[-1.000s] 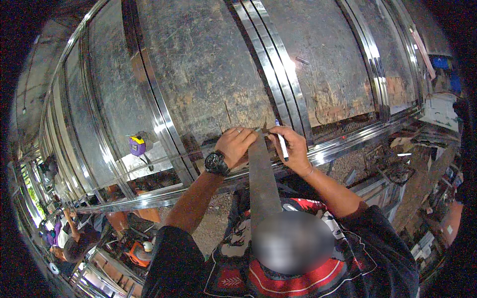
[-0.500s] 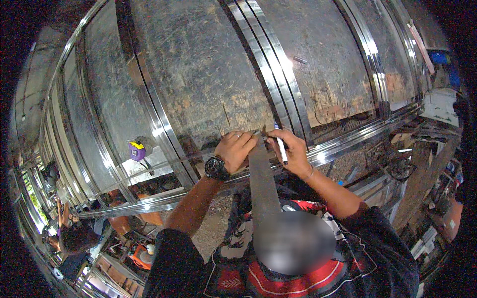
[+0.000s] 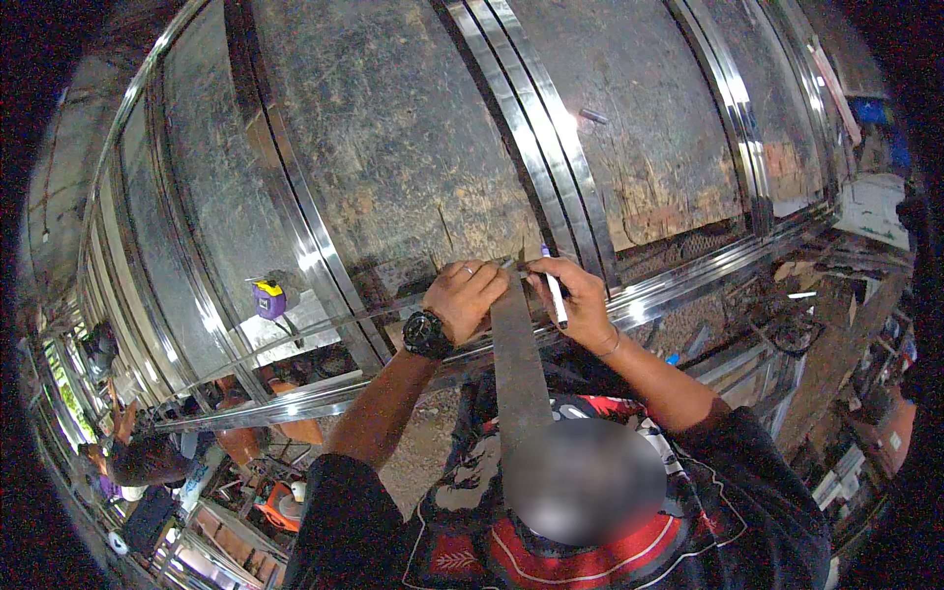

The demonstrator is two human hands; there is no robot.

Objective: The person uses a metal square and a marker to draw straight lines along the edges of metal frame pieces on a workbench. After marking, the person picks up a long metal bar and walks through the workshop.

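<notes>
My left hand (image 3: 468, 299), with a black watch at the wrist, is closed over the upper end of a grey flat metal bar (image 3: 519, 359). The bar runs from the metal frame toward my body. Just right of it, my right hand (image 3: 578, 303) pinches a slim white marker (image 3: 556, 291) with a purple upper end. The marker is tilted, its purple end against the frame near the bar's end. Shiny steel tubes (image 3: 539, 128) form the frame. A thin strip (image 3: 324, 332) stretches left from beside my left hand, and its join to the bar is hidden.
A purple and yellow tape measure (image 3: 268, 301) lies on the panel at left. A small dark cylindrical piece (image 3: 593, 116) rests beyond my right hand. At far left a co-worker (image 3: 147, 457) bends near the frame. Scrap metal and timber (image 3: 836, 379) lie at right.
Both hands, the bar and the marker stay almost still, with only a very slight shift. The co-worker at far left has changed posture.
</notes>
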